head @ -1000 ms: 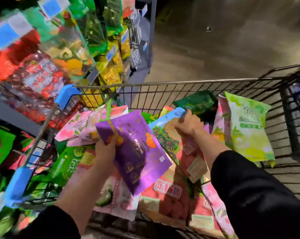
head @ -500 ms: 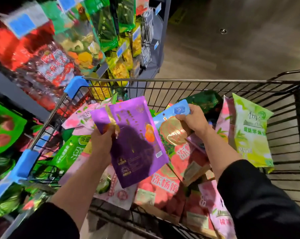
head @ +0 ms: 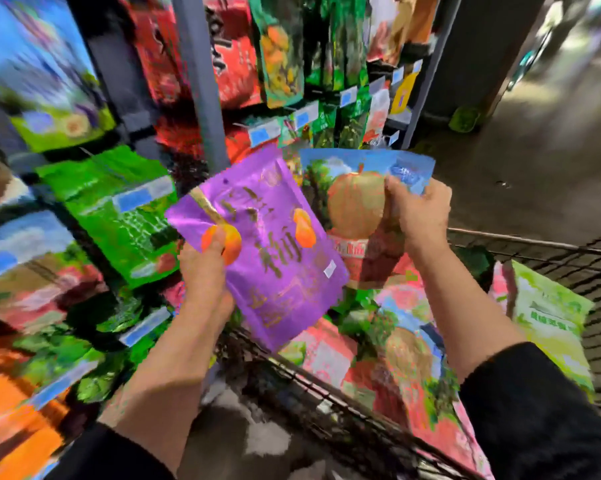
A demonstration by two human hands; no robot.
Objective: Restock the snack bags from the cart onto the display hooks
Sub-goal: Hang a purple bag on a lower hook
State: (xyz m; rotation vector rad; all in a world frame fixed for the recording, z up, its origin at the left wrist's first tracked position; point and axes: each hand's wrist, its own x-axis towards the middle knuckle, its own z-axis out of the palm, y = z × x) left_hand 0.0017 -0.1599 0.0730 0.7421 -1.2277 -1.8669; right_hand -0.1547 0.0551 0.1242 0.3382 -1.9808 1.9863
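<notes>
Purple foil bag (head: 271, 251): pinched at its left edge under your left hand (head: 205, 268) thumb, held tilted above the cart (head: 534, 242). Blue apple-print bag (head: 358, 199): gripped near its top by your right hand (head: 416, 213), fingers curled round it. Behind both: blurred display rack (head: 202, 81) of hanging bags. In the cart: assorted bags, including a lime-green bag (head: 548, 323).

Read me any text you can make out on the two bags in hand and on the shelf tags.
Purple bag, held by the left hand: large gold characters, too blurred to read.
Blue bag, held by the right hand: red band with pale characters, unreadable.
Shelf tags: blue and white, print blurred.
Light green bag in the cart: green characters, too smeared to read.
</notes>
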